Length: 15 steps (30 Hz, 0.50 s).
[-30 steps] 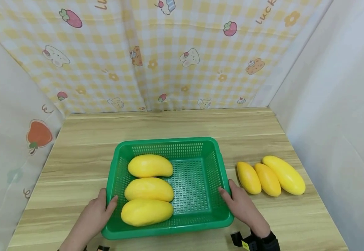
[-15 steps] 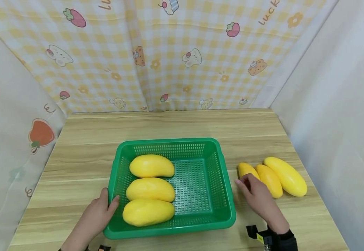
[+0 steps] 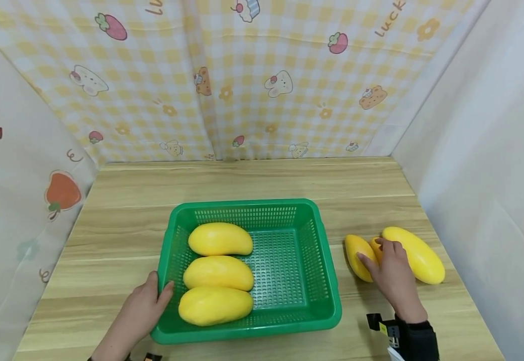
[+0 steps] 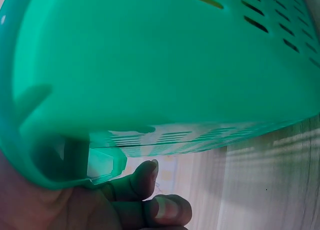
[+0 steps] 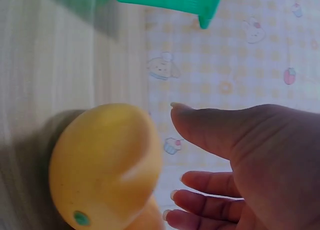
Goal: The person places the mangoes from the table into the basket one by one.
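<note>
In the head view, a green plastic basket (image 3: 243, 335) sits mid-table with three yellow mangoes in its left half: a back one (image 3: 220, 239), a middle one (image 3: 218, 273) and a front one (image 3: 215, 306). My left hand (image 3: 142, 306) holds the basket's left rim, thumb over the inside and fingers under the outside. To the right lie a small orange-yellow mango (image 3: 354, 248), another partly covered one and a larger yellow mango (image 3: 417, 255). Over the two small ones reaches my right hand (image 3: 394, 281), its thumb and fingers (image 5: 205, 182) spread apart beside a mango (image 5: 100, 160) in the right wrist view.
A yellow checked cloth (image 3: 252, 115) hangs behind the wood-grain table (image 3: 122, 200). White cloth walls stand at the left (image 3: 13, 200) and right (image 3: 483, 150). The basket's right half shows its bare mesh floor.
My right hand has let go of the basket's right rim and moved right, over the small mangoes. The left hand has kept its hold on the left rim.
</note>
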{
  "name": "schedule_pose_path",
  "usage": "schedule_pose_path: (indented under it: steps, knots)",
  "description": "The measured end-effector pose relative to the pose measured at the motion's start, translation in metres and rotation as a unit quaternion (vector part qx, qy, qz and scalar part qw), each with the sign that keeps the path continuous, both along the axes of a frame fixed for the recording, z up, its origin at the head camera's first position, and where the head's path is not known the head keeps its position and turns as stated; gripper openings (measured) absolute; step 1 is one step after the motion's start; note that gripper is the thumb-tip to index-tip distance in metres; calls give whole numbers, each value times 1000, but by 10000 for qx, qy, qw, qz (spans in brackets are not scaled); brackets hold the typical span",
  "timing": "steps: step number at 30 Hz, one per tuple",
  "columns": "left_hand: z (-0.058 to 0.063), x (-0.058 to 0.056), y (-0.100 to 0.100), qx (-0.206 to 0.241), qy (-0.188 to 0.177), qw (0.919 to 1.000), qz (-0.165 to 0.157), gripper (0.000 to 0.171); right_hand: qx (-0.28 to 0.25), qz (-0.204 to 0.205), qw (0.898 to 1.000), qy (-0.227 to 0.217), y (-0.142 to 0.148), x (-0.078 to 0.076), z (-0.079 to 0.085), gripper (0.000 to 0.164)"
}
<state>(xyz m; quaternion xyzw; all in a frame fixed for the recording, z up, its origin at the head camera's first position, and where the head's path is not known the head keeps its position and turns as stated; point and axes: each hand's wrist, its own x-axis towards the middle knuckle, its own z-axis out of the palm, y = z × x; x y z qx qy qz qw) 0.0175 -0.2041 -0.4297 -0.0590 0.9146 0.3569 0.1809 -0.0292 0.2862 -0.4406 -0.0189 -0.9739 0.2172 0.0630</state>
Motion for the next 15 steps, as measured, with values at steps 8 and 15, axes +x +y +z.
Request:
schedule_pose_path:
  steps: [8,15]
  knots:
    - [-2,0,0,57,-43,10000,60,26,460,20,9988,154,-5,-4,-17,67]
    - [-3,0,1,108,-8,9999,115,23,824,220,9961,247,-12,-6,-23,69]
